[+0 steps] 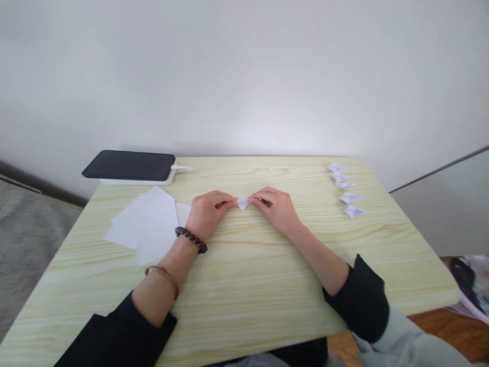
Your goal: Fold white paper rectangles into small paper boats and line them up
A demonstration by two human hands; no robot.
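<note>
Between my two hands is a small folded piece of white paper point(242, 203), its lower end coming to a blunt point. My left hand point(209, 210) pinches its left side between thumb and finger. On the right side, my right hand point(275, 208) grips it the same way. Both hands are low over the middle of the table. Loose sheets of white paper point(148, 224) lie overlapping beside my left wrist, partly hidden by it. Several small folded white paper shapes point(349, 198) stand in a column to the right of my right hand.
A black phone-like device point(130, 165) rests on a white block at the back left, with a white cable plug point(183, 168) at its side. The light wood-grain table point(244, 285) meets a white wall point(244, 76) behind. Items lie below the table's right edge.
</note>
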